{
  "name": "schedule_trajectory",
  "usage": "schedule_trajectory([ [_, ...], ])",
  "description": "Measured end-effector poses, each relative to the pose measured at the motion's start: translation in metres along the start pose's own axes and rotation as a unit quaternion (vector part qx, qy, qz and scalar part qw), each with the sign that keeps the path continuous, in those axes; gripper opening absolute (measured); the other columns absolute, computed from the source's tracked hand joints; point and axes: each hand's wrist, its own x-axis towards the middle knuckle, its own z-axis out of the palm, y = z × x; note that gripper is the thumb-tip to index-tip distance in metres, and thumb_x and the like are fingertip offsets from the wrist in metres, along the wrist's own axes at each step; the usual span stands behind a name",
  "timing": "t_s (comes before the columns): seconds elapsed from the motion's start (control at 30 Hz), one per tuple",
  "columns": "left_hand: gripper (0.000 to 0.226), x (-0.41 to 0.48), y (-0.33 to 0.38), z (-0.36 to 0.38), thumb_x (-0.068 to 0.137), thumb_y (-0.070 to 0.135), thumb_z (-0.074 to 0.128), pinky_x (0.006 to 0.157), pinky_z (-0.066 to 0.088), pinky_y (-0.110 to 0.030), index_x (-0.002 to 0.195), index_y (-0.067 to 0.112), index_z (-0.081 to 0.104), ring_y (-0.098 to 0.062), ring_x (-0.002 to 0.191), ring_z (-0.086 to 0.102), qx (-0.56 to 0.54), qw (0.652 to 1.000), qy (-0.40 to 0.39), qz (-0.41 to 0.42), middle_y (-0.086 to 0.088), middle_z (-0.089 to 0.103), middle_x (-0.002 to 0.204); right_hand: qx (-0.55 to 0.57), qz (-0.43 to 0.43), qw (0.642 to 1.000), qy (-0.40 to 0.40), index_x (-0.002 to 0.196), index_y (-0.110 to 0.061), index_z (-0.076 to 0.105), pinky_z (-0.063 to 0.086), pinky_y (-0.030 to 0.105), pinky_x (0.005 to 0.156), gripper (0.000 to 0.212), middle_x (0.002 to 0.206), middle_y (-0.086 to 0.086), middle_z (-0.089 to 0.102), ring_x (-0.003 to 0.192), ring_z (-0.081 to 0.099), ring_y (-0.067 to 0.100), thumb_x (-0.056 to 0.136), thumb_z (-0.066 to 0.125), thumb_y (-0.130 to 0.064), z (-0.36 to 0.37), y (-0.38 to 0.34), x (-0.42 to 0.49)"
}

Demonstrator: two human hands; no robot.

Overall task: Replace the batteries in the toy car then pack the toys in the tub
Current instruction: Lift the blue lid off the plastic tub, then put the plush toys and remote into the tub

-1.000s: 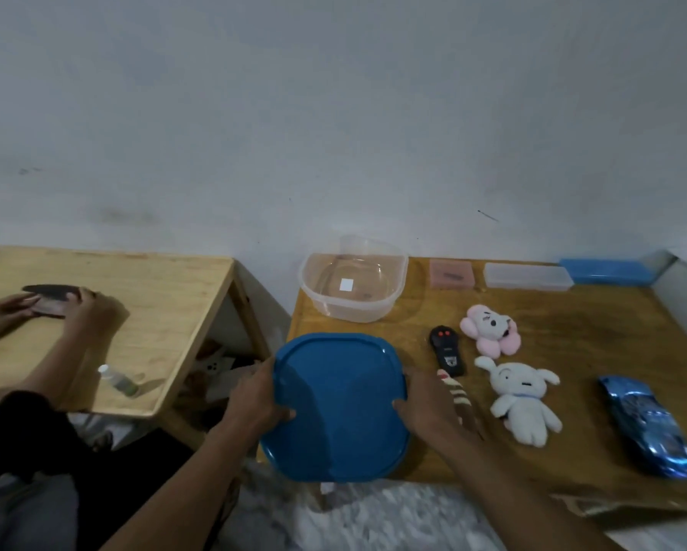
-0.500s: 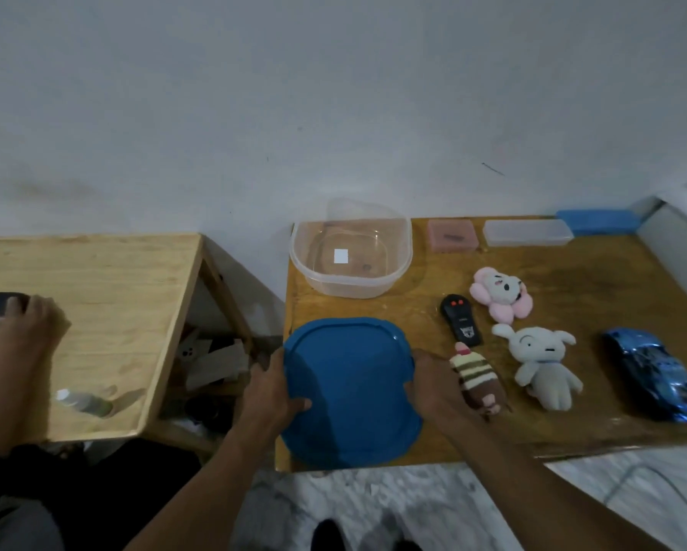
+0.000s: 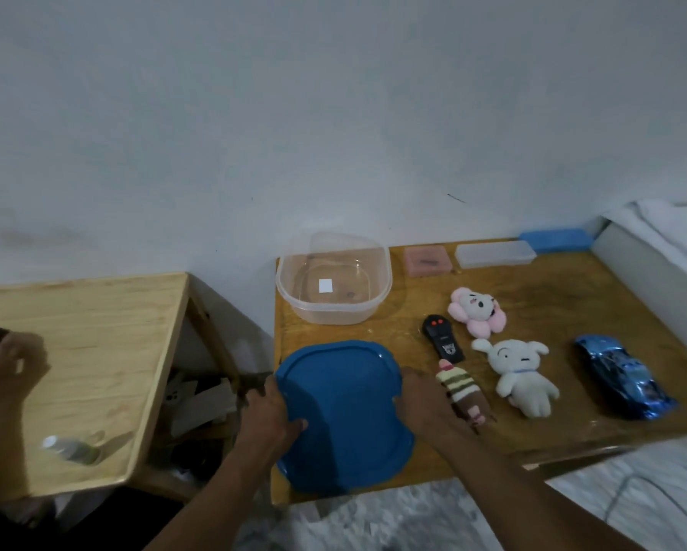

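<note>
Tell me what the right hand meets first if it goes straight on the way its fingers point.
The right hand holds the blue lid by its right edge, so the lid comes first; past it, probably the clear tub, though depth is unclear.

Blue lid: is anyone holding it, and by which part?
Yes. The left hand grips the blue lid by its left edge, thumb on top, and the right hand holds its right edge.

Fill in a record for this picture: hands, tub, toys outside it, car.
Hands: left hand and right hand hold the blue lid by opposite edges
Tub: clear tub, open, no toys inside
Toys on wooden table: remote control, pink plush, white plush, striped plush
Car: blue toy car, right of the white plush, untouched
</note>
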Motion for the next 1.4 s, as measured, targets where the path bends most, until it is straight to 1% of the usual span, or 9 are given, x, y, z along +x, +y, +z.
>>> schedule_trajectory([
  [0.17, 0.062, -0.012, 0.036, -0.004, 0.092, 0.037, 0.059, 0.092, 0.047, -0.037, 0.142, 0.014, 0.031, -0.030, 0.114, 0.053, 0.039, 0.989, 0.087, 0.112, -0.013, 0.043, 0.134, 0.059, 0.003, 0.994, 0.087, 0.115, -0.009, 0.056, 0.052, 0.034, 0.081, 0.024, 0.109, 0.011, 0.066, 0.097, 0.063, 0.026, 0.094, 0.051, -0.020, -0.029, 0.007, 0.002],
  [0.33, 0.056, -0.016, 0.109, 0.002, 0.092, 0.035, 0.059, 0.093, 0.048, -0.034, 0.141, 0.017, 0.038, -0.024, 0.118, 0.051, -0.021, 0.974, 0.108, 0.199, -0.009, 0.045, 0.136, 0.056, -0.014, 0.981, 0.184, 0.113, -0.015, 0.059, 0.047, 0.033, 0.078, 0.024, 0.111, 0.007, 0.061, 0.101, 0.059, 0.025, 0.093, 0.052, -0.026, -0.072, 0.038, 0.010],
  [0.47, 0.057, -0.009, 0.167, 0.011, 0.092, 0.037, 0.059, 0.096, 0.047, -0.034, 0.142, 0.020, 0.037, -0.023, 0.118, 0.049, -0.023, 0.960, 0.122, 0.251, -0.008, 0.044, 0.136, 0.051, -0.004, 0.977, 0.207, 0.125, -0.024, 0.055, 0.042, 0.038, 0.100, 0.034, 0.125, 0.004, 0.057, 0.117, 0.052, 0.024, 0.093, 0.053, -0.033, -0.102, 0.077, 0.028],
  [0.5, 0.058, -0.006, 0.182, 0.013, 0.092, 0.038, 0.058, 0.098, 0.047, -0.034, 0.143, 0.022, 0.036, -0.022, 0.119, 0.048, -0.021, 0.960, 0.116, 0.255, -0.007, 0.042, 0.138, 0.046, -0.013, 0.978, 0.205, 0.126, -0.027, 0.053, 0.042, 0.038, 0.100, 0.035, 0.126, 0.003, 0.057, 0.118, 0.052, 0.024, 0.092, 0.052, -0.035, -0.107, 0.088, 0.033],
  [0.63, 0.063, 0.011, 0.235, 0.032, 0.091, 0.041, 0.059, 0.104, 0.045, -0.037, 0.146, 0.026, 0.031, -0.023, 0.130, 0.041, 0.028, 0.962, 0.102, 0.250, -0.006, 0.035, 0.146, 0.020, -0.039, 0.990, 0.138, 0.135, -0.027, 0.044, 0.040, 0.034, 0.097, 0.045, 0.130, 0.006, 0.051, 0.115, 0.050, 0.023, 0.093, 0.053, -0.038, -0.126, 0.136, 0.058],
  [0.83, 0.064, 0.035, 0.283, 0.068, 0.090, 0.039, 0.061, 0.102, 0.046, -0.041, 0.145, 0.027, 0.030, -0.028, 0.131, 0.040, 0.084, 0.976, 0.068, 0.189, -0.009, 0.032, 0.146, -0.014, -0.102, 0.994, 0.031, 0.135, -0.037, 0.036, 0.042, 0.039, 0.093, 0.055, 0.128, 0.006, 0.046, 0.114, 0.046, 0.025, 0.084, 0.054, -0.046, -0.134, 0.185, 0.102],
  [1.07, 0.060, 0.048, 0.301, 0.092, 0.090, 0.040, 0.058, 0.104, 0.042, -0.043, 0.143, 0.031, 0.030, -0.032, 0.130, 0.036, 0.087, 0.990, 0.031, 0.108, -0.009, 0.028, 0.146, -0.018, -0.151, 0.987, -0.048, 0.147, -0.041, 0.022, 0.038, 0.041, 0.106, 0.069, 0.151, 0.011, 0.018, 0.130, 0.035, 0.034, 0.089, 0.059, -0.040, -0.133, 0.197, 0.132],
  [1.27, 0.062, 0.065, 0.300, 0.099, 0.091, 0.028, 0.058, 0.111, 0.032, -0.042, 0.145, 0.026, 0.030, -0.030, 0.132, 0.035, 0.118, 0.990, 0.003, 0.083, -0.011, 0.029, 0.147, -0.031, -0.171, 0.980, -0.096, 0.147, -0.043, 0.021, 0.032, 0.044, 0.110, 0.073, 0.157, 0.008, 0.013, 0.139, 0.026, 0.034, 0.086, 0.063, -0.042, -0.120, 0.199, 0.153],
  [1.4, 0.056, 0.079, 0.302, 0.099, 0.090, 0.019, 0.056, 0.108, 0.028, -0.036, 0.142, 0.019, 0.036, -0.025, 0.133, 0.033, 0.124, 0.988, 0.039, 0.078, -0.008, 0.036, 0.144, -0.045, -0.164, 0.980, -0.108, 0.146, -0.044, 0.020, 0.029, 0.045, 0.111, 0.075, 0.157, 0.007, 0.014, 0.140, 0.025, 0.031, 0.085, 0.063, -0.044, -0.115, 0.200, 0.165],
])
